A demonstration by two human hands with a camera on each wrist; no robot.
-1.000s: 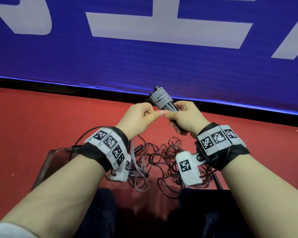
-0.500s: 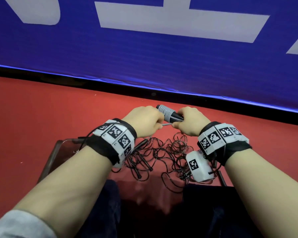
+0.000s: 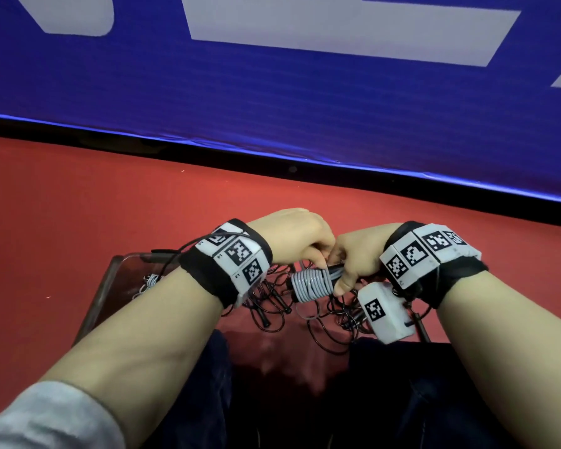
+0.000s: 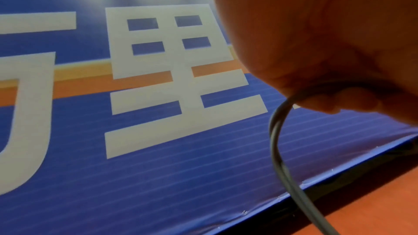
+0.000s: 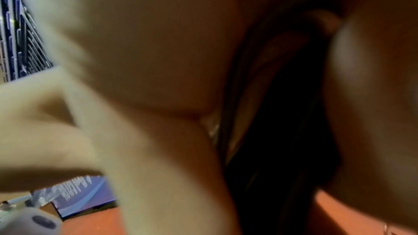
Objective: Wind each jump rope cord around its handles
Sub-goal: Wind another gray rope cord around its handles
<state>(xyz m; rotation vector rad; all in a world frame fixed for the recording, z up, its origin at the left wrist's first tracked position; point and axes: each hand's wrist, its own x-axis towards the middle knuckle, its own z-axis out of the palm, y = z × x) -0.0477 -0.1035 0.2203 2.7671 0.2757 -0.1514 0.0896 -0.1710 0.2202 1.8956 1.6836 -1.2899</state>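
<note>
Between the two wrists, above the lap, the right hand (image 3: 358,259) curls around the dark handles (image 3: 336,273), its fingers wrapped over their right end. Grey cord (image 3: 312,284) is coiled tightly round the handles in a neat band just left of that grip, with the handles lying roughly level and their left end poking out near the left wristband. The left hand (image 3: 293,238) sits right against the right one, knuckles up, fingers curled — in the left wrist view a strand of the grey cord (image 4: 277,142) runs out from under the curled fingers (image 4: 325,104) and arcs down, so this hand pinches the loose end. The right wrist view is blurred and mostly filled with skin; little can be told from it beyond a dark shape gripped close to the palm.

Below the hands lies a tangle of black cords (image 3: 324,322), looping over each other on a clear tray (image 3: 107,286) set on the red floor (image 3: 78,196). The left forearm and its wristband hide much of the tray's middle; a small grey bundle (image 3: 148,281) shows at the tray's left side. The white camera block (image 3: 384,311) under the right wrist covers the right part of the tangle. Dark trouser legs frame the tray from below. Beyond the floor runs a black strip, then a blue banner (image 3: 272,108) with large white characters.
</note>
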